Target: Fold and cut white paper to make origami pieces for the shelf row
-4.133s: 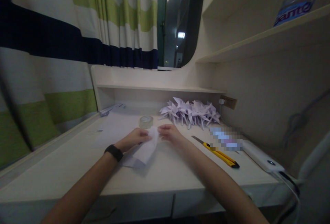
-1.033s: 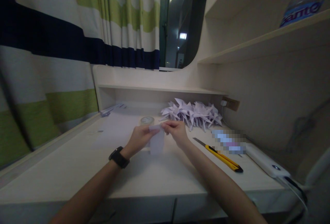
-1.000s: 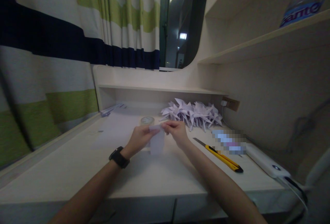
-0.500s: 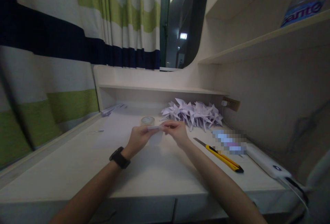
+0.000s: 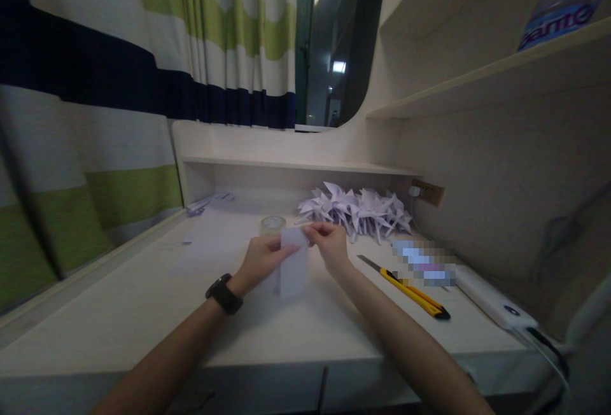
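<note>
A small white strip of paper (image 5: 293,275) hangs upright above the desk between my two hands. My left hand (image 5: 264,261) pinches its left side, thumb across the front and the other fingers behind. With thumb and fingertips, my right hand (image 5: 330,244) grips the paper's upper right corner. Just behind the paper stands a roll of clear tape (image 5: 273,224). To the right of my right forearm lies a yellow utility knife (image 5: 414,295), its blade out and pointing away to the left.
Folded white paper pinwheels (image 5: 358,208) are heaped at the back right. White sheets (image 5: 222,233) and folded strips (image 5: 207,203) lie at the back left. A blurred-out phone (image 5: 424,263) and a white power strip (image 5: 494,297) line the right side. A bottle (image 5: 563,7) stands on the upper shelf.
The paper was nearly edge-on between my fingertips; now it is turned so its long flat face shows and hangs down. My hands have barely shifted.
</note>
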Available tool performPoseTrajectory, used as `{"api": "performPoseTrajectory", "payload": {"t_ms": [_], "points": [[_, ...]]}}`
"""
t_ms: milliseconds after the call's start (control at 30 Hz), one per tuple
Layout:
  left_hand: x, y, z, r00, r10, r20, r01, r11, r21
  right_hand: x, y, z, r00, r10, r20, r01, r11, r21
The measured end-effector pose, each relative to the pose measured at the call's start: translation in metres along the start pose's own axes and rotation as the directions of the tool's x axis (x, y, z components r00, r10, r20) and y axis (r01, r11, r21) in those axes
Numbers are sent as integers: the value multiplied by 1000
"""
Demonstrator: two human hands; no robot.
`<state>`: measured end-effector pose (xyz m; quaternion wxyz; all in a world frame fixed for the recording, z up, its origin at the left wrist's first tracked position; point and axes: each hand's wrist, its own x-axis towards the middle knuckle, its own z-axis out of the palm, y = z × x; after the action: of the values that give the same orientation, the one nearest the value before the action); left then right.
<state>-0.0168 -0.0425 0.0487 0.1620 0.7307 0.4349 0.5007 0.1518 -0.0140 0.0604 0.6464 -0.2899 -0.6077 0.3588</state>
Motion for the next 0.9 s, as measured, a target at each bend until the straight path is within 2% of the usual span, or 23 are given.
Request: {"api": "performPoseTrajectory", "payload": {"t_ms": [67, 200, 400, 567, 700, 900], "points": [[0, 2, 1, 997, -71, -16, 70, 996, -60, 2, 4, -1, 997, 72, 40, -73, 997, 23], [2, 8, -1, 982, -181, -60, 170, 974, -147, 5, 12, -3, 956, 198, 215, -211, 977, 36], [3, 9, -1, 969, -244, -46, 235, 961, -144, 4, 19, -1, 963, 220, 155, -211, 975, -68], [3, 1, 2, 960, -271, -71, 258, 954, -157, 4, 21, -3, 920, 313, 237, -296, 949, -104], [3, -7, 4, 957, -269, -109, 252, 957, -143, 2, 23, -2, 913, 340, 226, -321, 940, -119], [4, 3, 1, 923, -349, -160, 318, 929, -191, 0, 29, 0, 891, 344, 297, -321, 939, -124]]}}
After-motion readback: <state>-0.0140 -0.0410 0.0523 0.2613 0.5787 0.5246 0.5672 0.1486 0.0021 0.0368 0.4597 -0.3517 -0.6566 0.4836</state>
